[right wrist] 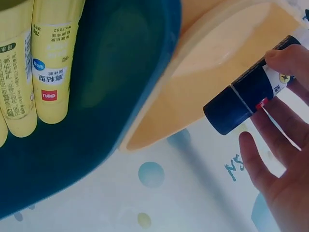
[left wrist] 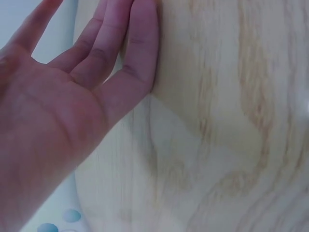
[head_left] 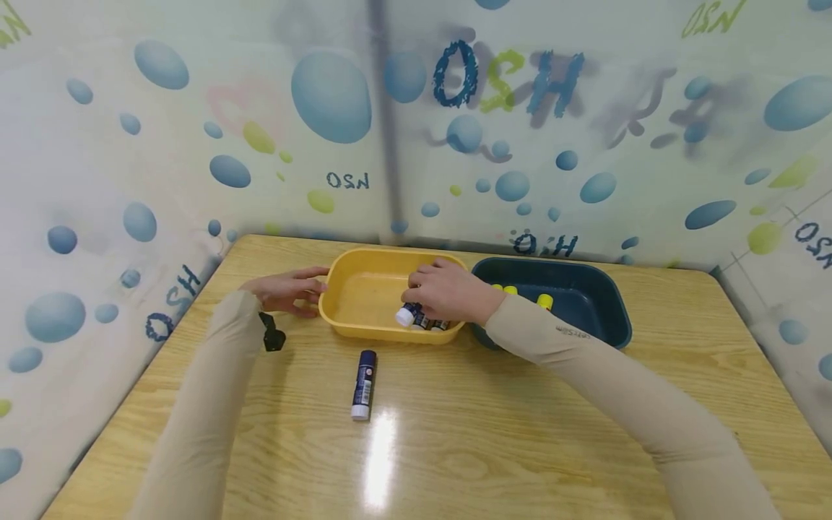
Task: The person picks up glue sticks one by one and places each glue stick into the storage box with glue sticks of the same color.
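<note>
My right hand is over the right part of a yellow plastic tray, pinching a dark blue glue stick between thumb and fingers. The stick is tilted, its white end toward the front of the tray. Beneath the hand, other blue glue sticks lie in the tray, partly covered by it. At the tray's left end, my left hand touches the rim with loosely extended fingers. The left wrist view shows its palm beside the wooden tabletop, without the tray.
A dark blue tray stands against the yellow one on the right, with several yellow glue sticks inside. One blue glue stick lies on the table in front. A patterned wall covering rises behind the table.
</note>
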Demonstrator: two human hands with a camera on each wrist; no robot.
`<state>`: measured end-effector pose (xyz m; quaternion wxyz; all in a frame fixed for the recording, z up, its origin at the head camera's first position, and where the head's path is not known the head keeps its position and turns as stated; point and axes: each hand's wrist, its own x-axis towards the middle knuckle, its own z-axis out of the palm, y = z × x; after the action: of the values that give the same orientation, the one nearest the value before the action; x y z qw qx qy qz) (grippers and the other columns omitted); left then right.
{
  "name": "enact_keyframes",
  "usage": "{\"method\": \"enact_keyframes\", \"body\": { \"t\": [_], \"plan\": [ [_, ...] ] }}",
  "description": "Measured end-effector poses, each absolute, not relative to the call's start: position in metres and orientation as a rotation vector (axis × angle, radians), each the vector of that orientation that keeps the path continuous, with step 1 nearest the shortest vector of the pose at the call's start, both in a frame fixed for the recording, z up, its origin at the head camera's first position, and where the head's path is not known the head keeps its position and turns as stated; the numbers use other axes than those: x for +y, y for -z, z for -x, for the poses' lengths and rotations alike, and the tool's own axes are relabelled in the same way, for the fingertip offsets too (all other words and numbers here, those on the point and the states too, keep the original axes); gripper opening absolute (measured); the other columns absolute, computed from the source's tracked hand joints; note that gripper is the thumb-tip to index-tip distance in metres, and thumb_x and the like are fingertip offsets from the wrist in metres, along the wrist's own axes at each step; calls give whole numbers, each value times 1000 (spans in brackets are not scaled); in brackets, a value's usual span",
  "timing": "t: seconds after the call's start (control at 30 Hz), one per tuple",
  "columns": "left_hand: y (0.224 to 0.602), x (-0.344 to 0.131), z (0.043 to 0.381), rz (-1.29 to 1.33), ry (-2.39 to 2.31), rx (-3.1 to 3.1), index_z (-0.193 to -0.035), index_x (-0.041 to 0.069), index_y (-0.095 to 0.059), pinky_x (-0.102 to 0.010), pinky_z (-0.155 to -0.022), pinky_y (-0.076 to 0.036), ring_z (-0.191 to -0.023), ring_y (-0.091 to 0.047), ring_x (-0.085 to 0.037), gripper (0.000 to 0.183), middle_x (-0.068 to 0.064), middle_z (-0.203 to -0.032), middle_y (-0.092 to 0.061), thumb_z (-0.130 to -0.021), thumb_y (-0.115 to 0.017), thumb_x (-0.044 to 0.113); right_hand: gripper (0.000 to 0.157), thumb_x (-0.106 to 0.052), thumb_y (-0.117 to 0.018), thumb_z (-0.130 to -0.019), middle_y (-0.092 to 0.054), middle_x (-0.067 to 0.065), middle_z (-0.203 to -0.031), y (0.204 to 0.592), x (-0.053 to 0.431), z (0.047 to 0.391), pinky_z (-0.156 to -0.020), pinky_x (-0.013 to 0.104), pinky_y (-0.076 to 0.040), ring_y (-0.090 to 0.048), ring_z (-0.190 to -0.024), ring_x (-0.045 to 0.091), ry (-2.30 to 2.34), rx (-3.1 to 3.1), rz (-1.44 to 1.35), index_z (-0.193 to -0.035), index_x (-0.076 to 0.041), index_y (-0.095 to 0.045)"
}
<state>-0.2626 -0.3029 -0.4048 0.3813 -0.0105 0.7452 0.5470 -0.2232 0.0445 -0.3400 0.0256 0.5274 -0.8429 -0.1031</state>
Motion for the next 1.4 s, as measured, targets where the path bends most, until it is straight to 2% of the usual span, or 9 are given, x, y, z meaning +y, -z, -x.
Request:
{"method": "enact_keyframes", "body": {
  "t": [0.47, 0.63, 0.83, 0.97, 1.2, 1.4],
  "plan": [
    [403, -302, 264, 103, -1468, 1834, -154, 20, -19, -44, -95, -45, -108, -52, -26, 67, -9, -122, -54, -98, -56, 27, 27, -13, -63, -94, -62, 3, -119, 353, 27, 243, -98, 42, -40, -49, -115, 22, 429, -2689, -1596, -120, -19, -69],
    [402, -301, 263, 120, -1474, 1821, -154, 21, -21, -45, -96, -45, -109, -51, -27, 68, -10, -123, -53, -98, -58, 28, 25, -11, -56, -98, -65, 0, -116, 361, 16, 247, -91, 39, -42, -49, -106, 19, 514, -2753, -1617, -116, -22, -71],
    [401, -299, 262, 129, -1473, 1822, -154, 22, -20, -45, -97, -43, -109, -49, -28, 69, -11, -123, -51, -97, -58, 28, 26, -8, -57, -97, -66, -2, -112, 367, 7, 248, -81, 36, -41, -48, -96, 18, 581, -2821, -1646, -112, -22, -73],
    [400, -297, 261, 127, -1467, 1832, -154, 21, -19, -45, -97, -43, -110, -49, -28, 69, -11, -124, -51, -98, -57, 28, 26, -6, -62, -94, -66, -2, -112, 367, 5, 246, -84, 37, -43, -51, -100, 19, 597, -2856, -1633, -111, -22, -73],
    [402, -295, 262, 135, -1470, 1838, -155, 19, -18, -43, -95, -45, -107, -50, -25, 68, -9, -120, -52, -99, -55, 26, 22, -5, -63, -93, -68, -1, -106, 363, 6, 243, -80, 30, -48, -54, -85, 17, 532, -2994, -1620, -109, -16, -73],
    [402, -298, 264, 139, -1465, 1833, -155, 22, -19, -43, -94, -45, -109, -50, -27, 69, -11, -123, -52, -98, -57, 27, 32, -4, -57, -96, -65, 0, -121, 356, 7, 236, -91, 32, -48, -59, -107, 17, 453, -2999, -1615, -123, -17, -68]
  ]
}}
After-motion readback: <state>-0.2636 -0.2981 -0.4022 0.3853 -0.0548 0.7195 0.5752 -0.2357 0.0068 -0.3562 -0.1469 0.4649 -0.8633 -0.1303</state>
